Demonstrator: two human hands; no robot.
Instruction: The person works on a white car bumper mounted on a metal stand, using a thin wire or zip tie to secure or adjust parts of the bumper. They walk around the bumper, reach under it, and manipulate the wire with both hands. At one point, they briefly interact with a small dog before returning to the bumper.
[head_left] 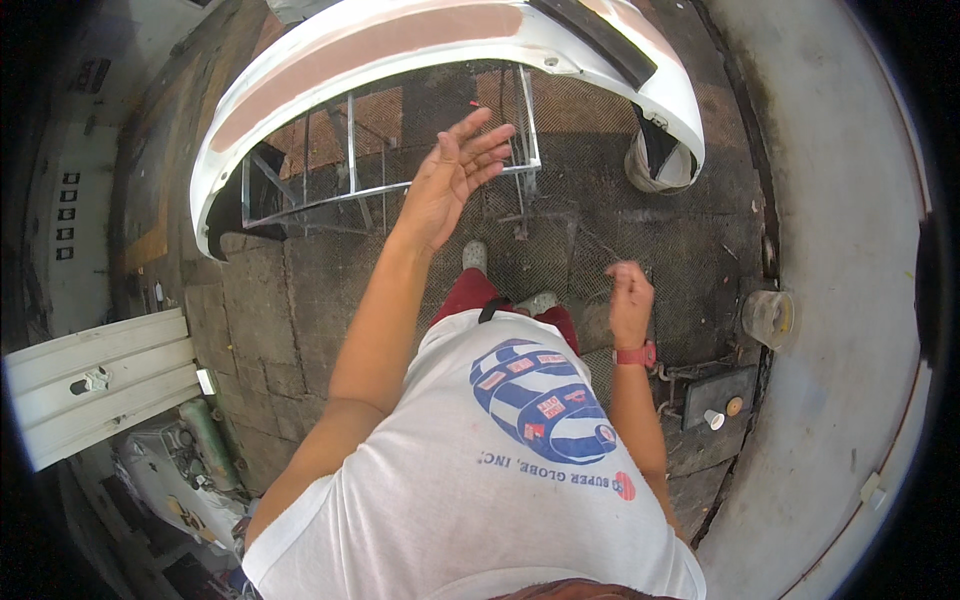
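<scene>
My left hand (455,165) is raised, fingers apart and empty, just below a curved white car bumper (370,35) with pinkish-brown patches and a black strip. The bumper is over a metal frame stand (352,150), and its right end hangs by a pale bucket (645,165). My right hand (630,295), with a red watch on the wrist, is lower at my right side. Its fingers are curled together; whether anything is in them is unclear.
A grey wall (850,300) runs along the right, with a clear container (765,320) and a dark tray (715,400) beside it. At the left are a white slatted panel (130,360), a green cylinder (205,445) and clutter. My feet stand on dark paving.
</scene>
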